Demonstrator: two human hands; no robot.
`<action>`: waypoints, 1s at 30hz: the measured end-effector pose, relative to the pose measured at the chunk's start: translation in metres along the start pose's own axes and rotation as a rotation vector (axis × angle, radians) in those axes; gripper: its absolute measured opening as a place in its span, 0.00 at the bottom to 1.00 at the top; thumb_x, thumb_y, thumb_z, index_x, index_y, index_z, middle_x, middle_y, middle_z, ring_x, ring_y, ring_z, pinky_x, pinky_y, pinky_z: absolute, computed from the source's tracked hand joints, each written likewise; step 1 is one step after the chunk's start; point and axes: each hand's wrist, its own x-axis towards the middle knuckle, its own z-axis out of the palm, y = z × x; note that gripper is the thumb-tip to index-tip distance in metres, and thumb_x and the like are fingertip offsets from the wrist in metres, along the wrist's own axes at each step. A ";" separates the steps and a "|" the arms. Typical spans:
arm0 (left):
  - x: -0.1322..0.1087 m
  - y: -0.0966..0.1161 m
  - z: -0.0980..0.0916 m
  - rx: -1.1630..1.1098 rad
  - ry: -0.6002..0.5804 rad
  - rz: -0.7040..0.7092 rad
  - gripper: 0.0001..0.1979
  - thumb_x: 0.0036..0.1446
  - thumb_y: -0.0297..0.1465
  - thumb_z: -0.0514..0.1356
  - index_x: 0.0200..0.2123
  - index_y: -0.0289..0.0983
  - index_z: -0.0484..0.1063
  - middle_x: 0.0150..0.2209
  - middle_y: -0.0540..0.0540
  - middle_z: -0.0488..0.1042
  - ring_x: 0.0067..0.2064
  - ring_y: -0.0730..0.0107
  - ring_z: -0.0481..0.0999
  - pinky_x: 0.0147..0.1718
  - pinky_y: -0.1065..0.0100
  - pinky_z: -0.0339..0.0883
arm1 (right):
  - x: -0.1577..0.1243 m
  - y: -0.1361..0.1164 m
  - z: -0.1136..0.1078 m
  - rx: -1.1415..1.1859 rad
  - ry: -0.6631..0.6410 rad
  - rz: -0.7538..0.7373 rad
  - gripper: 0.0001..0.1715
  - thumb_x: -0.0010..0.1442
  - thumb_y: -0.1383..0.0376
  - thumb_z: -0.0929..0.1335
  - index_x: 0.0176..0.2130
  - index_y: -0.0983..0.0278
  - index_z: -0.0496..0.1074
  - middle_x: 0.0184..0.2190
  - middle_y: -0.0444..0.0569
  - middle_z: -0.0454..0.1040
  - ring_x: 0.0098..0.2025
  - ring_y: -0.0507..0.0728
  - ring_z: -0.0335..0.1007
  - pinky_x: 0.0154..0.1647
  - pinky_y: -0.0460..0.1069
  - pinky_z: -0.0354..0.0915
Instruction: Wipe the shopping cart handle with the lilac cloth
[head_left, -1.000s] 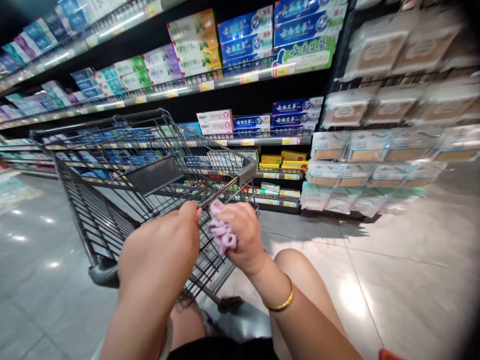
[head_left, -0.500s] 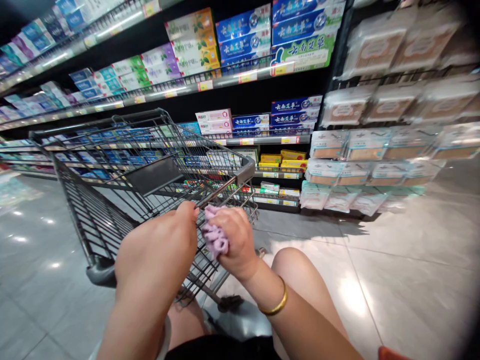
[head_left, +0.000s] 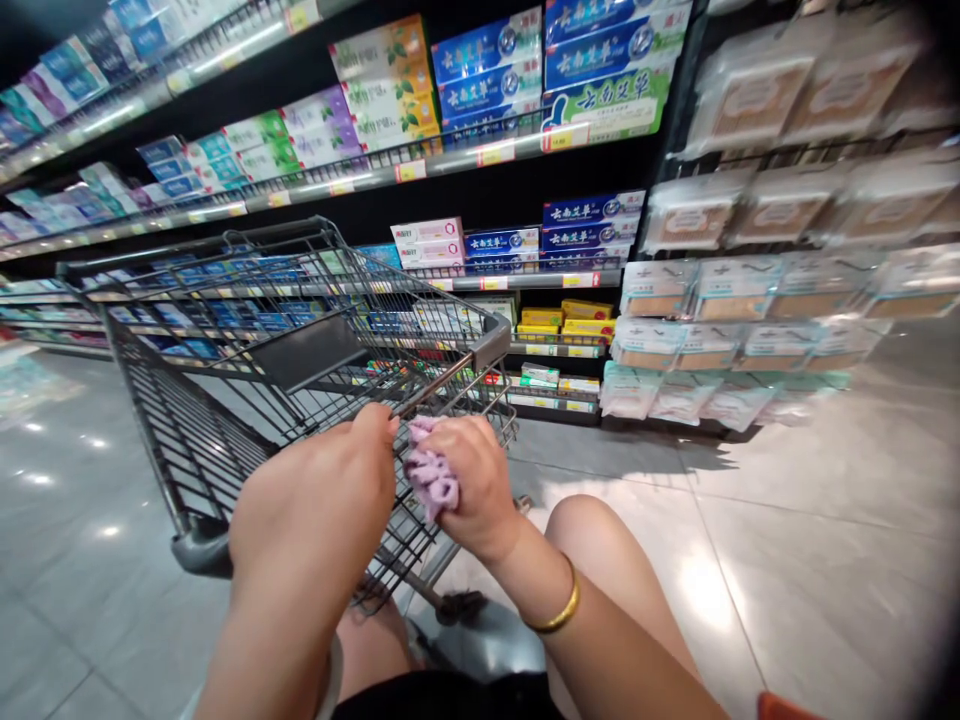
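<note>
A grey wire shopping cart stands before me, its near rail running slantwise up to the right. My left hand is closed around that rail, thumb on top, the other fingers hidden behind the hand. Just right of it, my right hand clutches a crumpled lilac cloth by the same rail. The cloth bunches out towards my left hand. Whether it presses on the metal cannot be made out. A gold bangle circles my right wrist.
Shelves of boxed toothpaste run along the far side behind the cart. At the right hang several rows of packs of cotton swabs and other small goods. A cart wheel rests on the tiled floor near my knees.
My right hand and the cloth have shifted very slightly down. My left hand stays on the rail, and the cart has hardly moved.
</note>
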 end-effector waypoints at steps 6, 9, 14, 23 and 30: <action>0.000 0.001 -0.001 -0.006 -0.015 -0.017 0.22 0.73 0.36 0.40 0.38 0.39 0.72 0.28 0.43 0.79 0.28 0.56 0.78 0.25 0.63 0.47 | 0.004 0.043 -0.021 -0.213 0.282 0.222 0.16 0.53 0.67 0.69 0.44 0.59 0.71 0.40 0.50 0.76 0.45 0.60 0.72 0.48 0.57 0.69; 0.001 0.001 -0.001 -0.009 -0.021 -0.023 0.22 0.73 0.35 0.40 0.40 0.40 0.72 0.29 0.43 0.79 0.27 0.57 0.78 0.25 0.63 0.46 | 0.002 0.030 -0.016 -0.168 0.228 0.180 0.16 0.54 0.68 0.69 0.44 0.59 0.71 0.41 0.50 0.76 0.45 0.60 0.72 0.49 0.56 0.69; 0.001 0.000 -0.002 -0.026 -0.057 0.005 0.20 0.72 0.33 0.41 0.43 0.38 0.73 0.31 0.41 0.80 0.28 0.58 0.78 0.26 0.64 0.47 | -0.006 -0.016 0.007 0.067 -0.060 -0.052 0.17 0.59 0.63 0.70 0.49 0.57 0.69 0.46 0.49 0.80 0.51 0.58 0.75 0.52 0.55 0.69; -0.001 0.002 0.000 -0.025 -0.002 -0.032 0.20 0.73 0.36 0.41 0.37 0.39 0.71 0.28 0.43 0.77 0.27 0.58 0.76 0.26 0.64 0.43 | 0.002 0.027 -0.019 -0.166 0.199 0.160 0.14 0.55 0.66 0.70 0.44 0.59 0.72 0.41 0.50 0.77 0.46 0.61 0.72 0.50 0.58 0.69; 0.000 0.002 -0.001 -0.031 -0.020 -0.023 0.21 0.72 0.35 0.40 0.39 0.39 0.71 0.29 0.43 0.78 0.27 0.59 0.75 0.26 0.64 0.44 | 0.000 0.006 -0.006 -0.009 -0.009 -0.008 0.17 0.57 0.66 0.69 0.48 0.59 0.72 0.43 0.49 0.79 0.47 0.59 0.74 0.51 0.56 0.69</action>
